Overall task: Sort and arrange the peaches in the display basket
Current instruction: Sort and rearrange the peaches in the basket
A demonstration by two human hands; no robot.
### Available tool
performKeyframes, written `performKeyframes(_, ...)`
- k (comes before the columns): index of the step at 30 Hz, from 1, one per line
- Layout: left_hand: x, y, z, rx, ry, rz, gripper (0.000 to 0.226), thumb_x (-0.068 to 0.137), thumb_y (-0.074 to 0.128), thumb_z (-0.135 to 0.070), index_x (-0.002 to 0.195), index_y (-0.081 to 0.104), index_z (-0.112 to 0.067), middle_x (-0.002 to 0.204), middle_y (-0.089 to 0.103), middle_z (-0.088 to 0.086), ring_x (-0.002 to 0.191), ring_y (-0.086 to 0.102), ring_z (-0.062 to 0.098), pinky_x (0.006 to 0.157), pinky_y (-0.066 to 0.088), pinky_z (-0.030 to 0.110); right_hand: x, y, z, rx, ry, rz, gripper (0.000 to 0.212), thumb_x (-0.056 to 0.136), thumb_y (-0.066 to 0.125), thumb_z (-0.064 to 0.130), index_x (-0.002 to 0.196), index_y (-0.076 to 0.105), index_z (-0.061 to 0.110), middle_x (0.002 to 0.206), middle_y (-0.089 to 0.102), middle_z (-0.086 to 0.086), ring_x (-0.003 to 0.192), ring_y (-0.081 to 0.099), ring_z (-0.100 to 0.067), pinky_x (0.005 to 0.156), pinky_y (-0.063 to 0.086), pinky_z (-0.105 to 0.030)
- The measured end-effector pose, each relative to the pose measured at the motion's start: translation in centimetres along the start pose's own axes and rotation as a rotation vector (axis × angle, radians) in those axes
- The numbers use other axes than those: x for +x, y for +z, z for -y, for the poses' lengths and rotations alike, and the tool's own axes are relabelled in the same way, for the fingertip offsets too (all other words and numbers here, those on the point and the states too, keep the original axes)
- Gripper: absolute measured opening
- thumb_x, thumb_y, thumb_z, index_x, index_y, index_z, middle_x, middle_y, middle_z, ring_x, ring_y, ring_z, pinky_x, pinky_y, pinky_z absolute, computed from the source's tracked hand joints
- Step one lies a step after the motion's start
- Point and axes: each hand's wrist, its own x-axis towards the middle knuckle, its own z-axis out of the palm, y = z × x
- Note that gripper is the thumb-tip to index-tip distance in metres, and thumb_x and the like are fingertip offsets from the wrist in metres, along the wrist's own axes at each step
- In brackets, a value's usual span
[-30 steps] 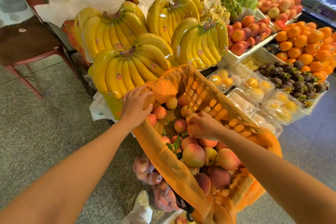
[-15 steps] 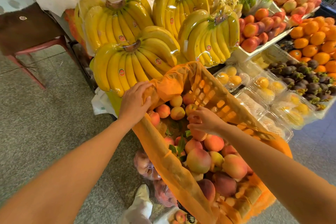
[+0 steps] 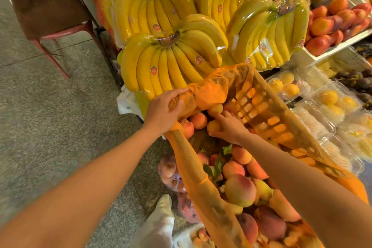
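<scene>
The display basket (image 3: 261, 110), an orange lattice crate draped in a sheer orange liner (image 3: 213, 88), is seen running from the near right to the middle of the view, just in front of wrapped bananas (image 3: 171, 62). Its near end is cut off by the lower edge, and its right wall is largely covered by the right forearm. The peaches (image 3: 240, 190) are piled inside it, thickest at the near end. Those lowest down are veiled by the liner and cannot be counted. A few green leaves (image 3: 217, 165) are mixed among them.

The left hand (image 3: 163, 110) is closed over the bunched liner at the basket's far left corner, with the fingers curled down on it. Whether the rim beneath is also gripped cannot be told. The right hand (image 3: 229, 127) is reached into the far end of the basket, and a small peach (image 3: 214, 126) is held in its curled fingers, whose tips are hidden behind the fruit.

Under the basket's left side, bagged fruit (image 3: 169, 169) is half hidden by the liner. A pale object (image 3: 161, 225) on the floor near it cannot be identified. On the right, clear boxes (image 3: 330, 98) of yellow fruit are blurred, and a white tray (image 3: 342, 43) of red fruit is cut off by the right edge. A chair (image 3: 54, 20) is seen at the far left, its back cut off at the top.
</scene>
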Motion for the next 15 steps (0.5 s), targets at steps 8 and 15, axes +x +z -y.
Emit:
performKeyframes(8,0.1,0.3,0.2,-0.016,0.016,-0.021,0.033,0.094,0.05,-0.027,0.125,0.062,-0.026,0.127,0.062,-0.007,0.117,0.055,0.006,0.092,0.046,0.021,1.1,0.2,1.6,0.189,-0.046,-0.134,0.055,0.084,0.069,0.044,0.13,0.055,0.017,0.124,0.058,-0.007,0.112,0.054,-0.025,0.09,0.047,-0.035)
performKeyframes(15,0.1,0.5,0.5,-0.041,0.029,-0.045,0.034,0.094,0.048,-0.027,0.125,0.063,-0.024,0.125,0.064,-0.006,0.116,0.057,0.008,0.093,0.051,0.032,2.8,3.2,3.4,0.307,0.081,-0.187,0.076,0.079,0.073,0.048,0.14,0.045,0.013,0.126,0.051,-0.014,0.113,0.053,-0.033,0.09,0.046,-0.04)
